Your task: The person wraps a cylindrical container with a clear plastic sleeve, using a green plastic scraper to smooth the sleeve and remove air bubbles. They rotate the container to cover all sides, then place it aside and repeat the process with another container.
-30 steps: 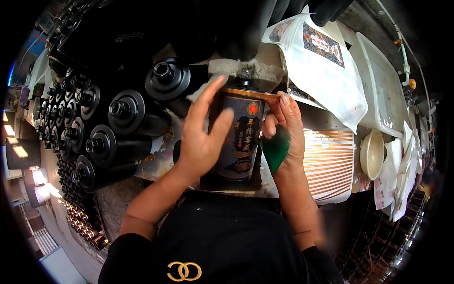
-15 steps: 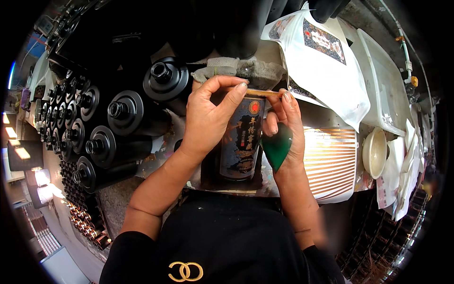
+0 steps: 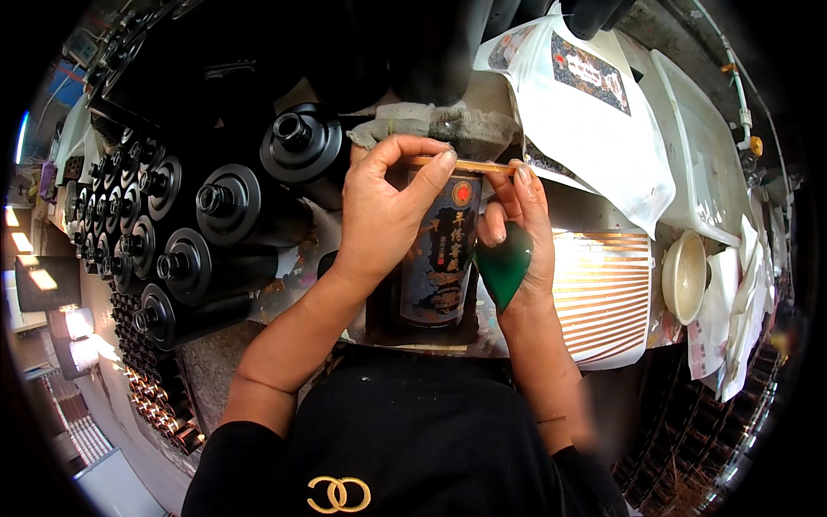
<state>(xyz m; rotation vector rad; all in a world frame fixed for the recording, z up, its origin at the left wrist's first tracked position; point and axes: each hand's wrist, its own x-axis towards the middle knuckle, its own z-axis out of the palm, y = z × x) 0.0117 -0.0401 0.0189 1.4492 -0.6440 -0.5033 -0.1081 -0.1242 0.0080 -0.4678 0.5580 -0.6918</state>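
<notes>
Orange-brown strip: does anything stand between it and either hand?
Nothing visible: the left hand and the right hand both have fingertips on the orange-brown strip. The green piece in the right palm shows lower.

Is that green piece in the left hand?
No, the green piece is tucked in the right hand, away from the left hand.

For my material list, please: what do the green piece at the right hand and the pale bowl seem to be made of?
Green piece: perhaps plastic or rubber; its smooth face shades from dark to brighter green.
Pale bowl: glazed ceramic or plastic, unclear which; the smooth inner wall looks slightly shiny.
</notes>
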